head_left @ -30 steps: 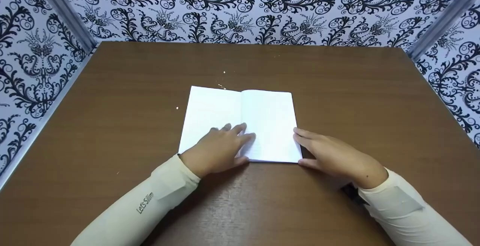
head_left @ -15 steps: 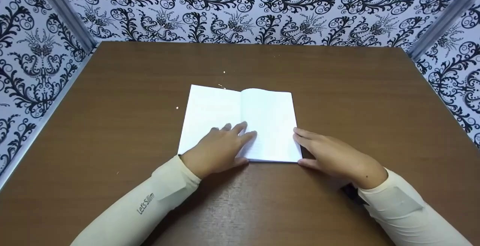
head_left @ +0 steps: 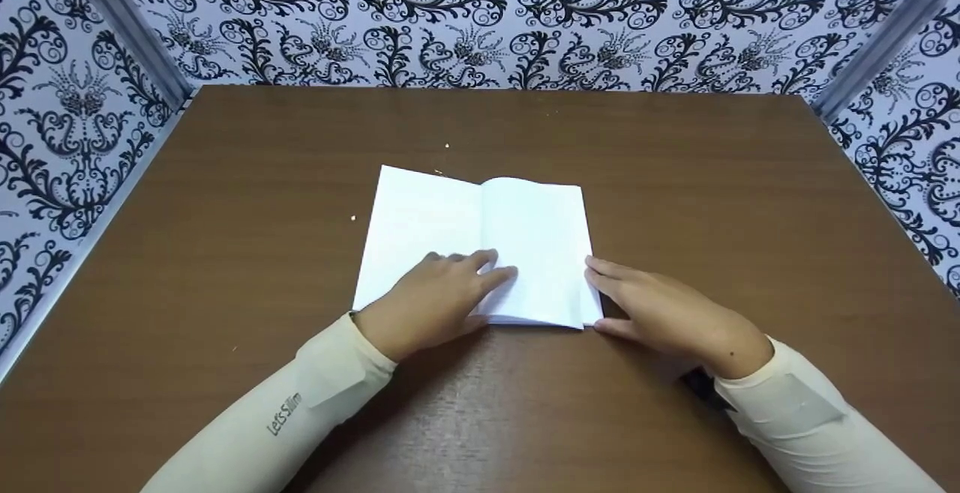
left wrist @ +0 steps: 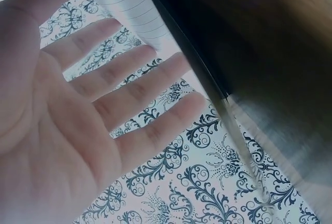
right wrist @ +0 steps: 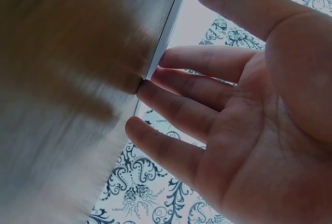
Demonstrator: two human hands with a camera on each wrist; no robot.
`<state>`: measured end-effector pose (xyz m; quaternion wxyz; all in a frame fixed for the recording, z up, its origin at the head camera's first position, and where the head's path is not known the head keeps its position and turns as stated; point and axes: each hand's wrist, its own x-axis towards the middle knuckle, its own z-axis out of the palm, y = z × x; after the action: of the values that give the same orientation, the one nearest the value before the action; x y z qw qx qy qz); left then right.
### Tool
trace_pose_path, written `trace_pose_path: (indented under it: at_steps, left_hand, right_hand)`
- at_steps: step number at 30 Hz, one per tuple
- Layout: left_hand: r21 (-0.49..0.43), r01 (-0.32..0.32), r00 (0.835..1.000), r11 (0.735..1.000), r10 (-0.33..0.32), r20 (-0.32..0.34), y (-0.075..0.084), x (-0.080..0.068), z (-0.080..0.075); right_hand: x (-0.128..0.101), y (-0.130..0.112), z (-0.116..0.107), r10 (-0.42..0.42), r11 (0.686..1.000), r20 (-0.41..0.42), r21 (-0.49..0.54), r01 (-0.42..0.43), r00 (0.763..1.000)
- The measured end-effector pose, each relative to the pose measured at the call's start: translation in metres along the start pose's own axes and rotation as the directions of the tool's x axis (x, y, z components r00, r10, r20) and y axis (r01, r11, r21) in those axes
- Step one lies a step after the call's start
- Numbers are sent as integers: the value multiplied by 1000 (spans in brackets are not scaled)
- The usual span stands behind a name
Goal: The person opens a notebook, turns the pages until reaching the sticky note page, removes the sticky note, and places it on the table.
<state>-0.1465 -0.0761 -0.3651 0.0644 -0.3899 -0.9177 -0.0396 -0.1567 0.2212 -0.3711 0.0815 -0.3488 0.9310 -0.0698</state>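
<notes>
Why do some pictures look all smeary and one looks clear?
Head view: sharp and evenly lit, the notebook so bright its lines wash out. Left wrist view: the left hand is soft, the table dark and smeared. Right wrist view: the right hand is clearer, the table streaky.

Bare desk lies open beyond and to both sides of each grip. The open notebook sits between them, and patterned walls hem the desk edges.
</notes>
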Motion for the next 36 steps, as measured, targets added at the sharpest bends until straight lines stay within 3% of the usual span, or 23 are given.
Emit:
trace_pose_path:
  at_steps: [14, 27, 36]
  left_hand:
    - [-9, 20, 999, 1000, -20, 42, 2, 2, -2]
    - [17, 3, 999, 1000, -3, -53, 3, 0, -4]
    - [39, 17, 996, 999, -13, -84, 5, -2, -7]
  right_hand:
    - [0, 0, -1, 22, 1000, 20, 14, -22, 1000]
    - [-1, 0, -1, -1, 1000, -3, 6, 1, 1000]
    - [-1, 0, 0, -7, 1000, -8, -2, 7, 1000]
